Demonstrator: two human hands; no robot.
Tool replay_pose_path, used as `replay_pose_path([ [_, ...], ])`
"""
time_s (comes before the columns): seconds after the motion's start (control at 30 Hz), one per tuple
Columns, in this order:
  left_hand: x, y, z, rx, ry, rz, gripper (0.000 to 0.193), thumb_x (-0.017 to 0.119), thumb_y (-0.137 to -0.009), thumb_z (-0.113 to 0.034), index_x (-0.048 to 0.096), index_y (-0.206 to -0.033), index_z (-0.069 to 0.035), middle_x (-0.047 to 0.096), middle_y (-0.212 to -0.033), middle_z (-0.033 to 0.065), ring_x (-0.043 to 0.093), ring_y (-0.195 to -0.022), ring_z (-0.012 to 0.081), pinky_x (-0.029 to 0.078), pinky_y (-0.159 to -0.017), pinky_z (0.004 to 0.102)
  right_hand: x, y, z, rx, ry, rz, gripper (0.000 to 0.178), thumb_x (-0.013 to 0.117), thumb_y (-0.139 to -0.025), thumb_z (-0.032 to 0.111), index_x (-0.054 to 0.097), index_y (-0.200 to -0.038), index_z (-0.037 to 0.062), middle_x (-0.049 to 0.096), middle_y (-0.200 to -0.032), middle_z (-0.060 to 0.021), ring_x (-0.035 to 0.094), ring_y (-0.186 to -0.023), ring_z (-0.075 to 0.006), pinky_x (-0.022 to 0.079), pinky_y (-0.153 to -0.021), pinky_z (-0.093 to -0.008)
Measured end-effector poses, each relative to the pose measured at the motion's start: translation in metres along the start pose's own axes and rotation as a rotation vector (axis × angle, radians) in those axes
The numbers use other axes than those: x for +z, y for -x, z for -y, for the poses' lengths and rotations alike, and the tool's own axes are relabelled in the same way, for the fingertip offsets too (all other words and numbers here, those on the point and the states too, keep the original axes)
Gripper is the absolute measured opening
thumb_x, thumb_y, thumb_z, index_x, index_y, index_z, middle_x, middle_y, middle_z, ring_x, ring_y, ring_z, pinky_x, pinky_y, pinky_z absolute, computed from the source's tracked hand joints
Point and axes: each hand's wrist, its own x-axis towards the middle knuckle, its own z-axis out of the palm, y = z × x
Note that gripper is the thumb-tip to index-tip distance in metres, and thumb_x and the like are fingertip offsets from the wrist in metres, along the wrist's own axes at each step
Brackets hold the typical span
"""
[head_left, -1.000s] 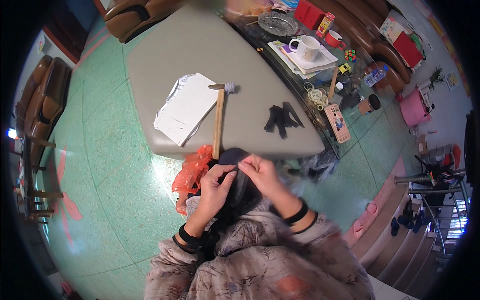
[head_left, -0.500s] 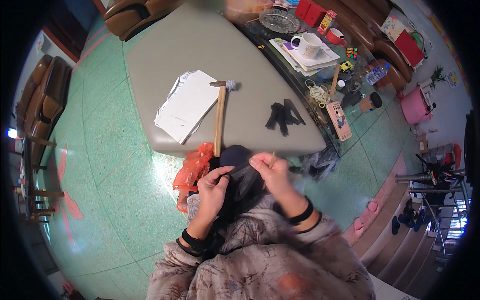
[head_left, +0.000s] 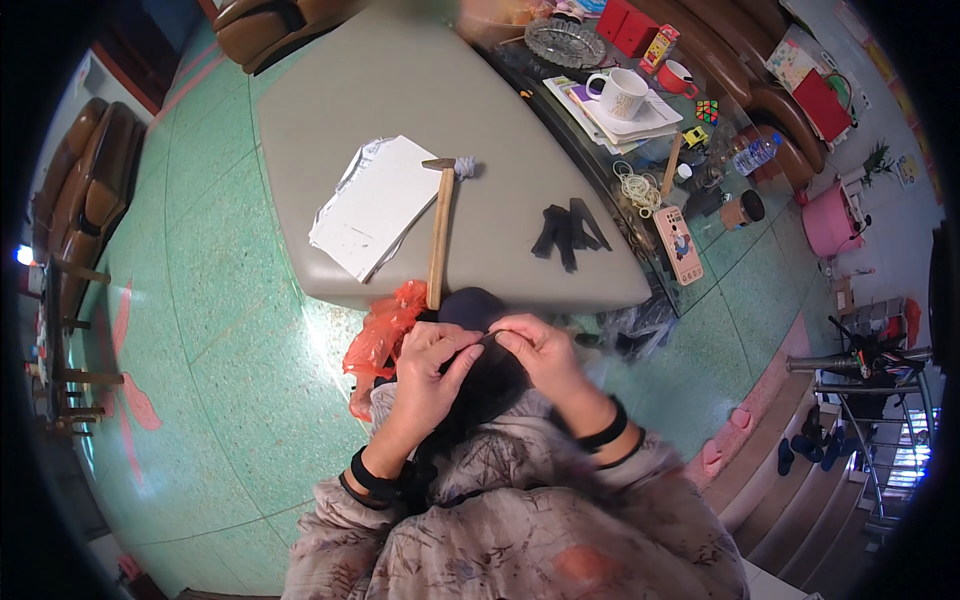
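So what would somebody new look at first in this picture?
Probably the bright orange-red plastic bag, by the near edge of the grey padded seat, just left of the left hand. Next, perhaps the wooden-handled hammer lying on that seat, beside the white papers. In the middle, the left hand and right hand pinch dark cloth between their fingers.

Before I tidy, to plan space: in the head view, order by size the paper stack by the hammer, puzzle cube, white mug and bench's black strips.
1. Paper stack
2. Black strips and white mug: too alike to rank
3. Puzzle cube
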Motion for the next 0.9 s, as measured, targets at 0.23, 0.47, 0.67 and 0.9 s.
replay_pose_path([
  [0.23,0.0,-0.003,0.002,0.164,-0.225,-0.032,0.014,0.069,-0.073,-0.006,0.065,-0.087,-0.005,0.061,-0.082,0.004,0.054,-0.078,0.0215,0.037,-0.068,0.0334,0.0,0.0,0.005,0.002,0.049,0.033,0.012,0.063,-0.085,0.008,0.063,-0.096,0.0038,0.06,-0.071,-0.0012,0.045,-0.059,-0.0038,0.04,-0.055,-0.0212],
  [0.47,-0.003,-0.004,0.001,0.179,-0.228,0.026,0.014,0.066,-0.074,-0.001,0.059,-0.086,-0.003,0.058,-0.081,0.0075,0.053,-0.078,0.0263,0.039,-0.068,0.0358,0.001,-0.001,0.01,-0.111,0.164,0.013,0.013,0.065,-0.084,0.008,0.062,-0.095,0.0028,0.061,-0.072,-0.0036,0.051,-0.058,-0.006,0.042,-0.054,-0.0228],
  [0.67,-0.009,-0.008,0.0,0.224,-0.226,0.087,0.014,0.066,-0.075,-0.003,0.058,-0.086,-0.004,0.057,-0.079,0.0071,0.051,-0.074,0.0258,0.036,-0.065,0.0362,0.001,-0.003,0.011,-0.039,0.078,0.053,0.015,0.066,-0.081,0.008,0.061,-0.094,0.0021,0.063,-0.074,-0.0095,0.059,-0.059,-0.0143,0.045,-0.055,-0.0248],
  [0.9,-0.012,-0.002,0.001,0.202,-0.07,0.028,0.017,0.07,-0.074,-0.009,0.062,-0.089,-0.004,0.059,-0.084,0.0056,0.053,-0.081,0.0229,0.038,-0.07,0.033,-0.009,-0.008,0.027,-0.222,0.165,0.091,0.011,0.068,-0.078,0.005,0.064,-0.088,0.003,0.066,-0.079,-0.0093,0.063,-0.063,-0.0181,0.048,-0.056,-0.0258],
])
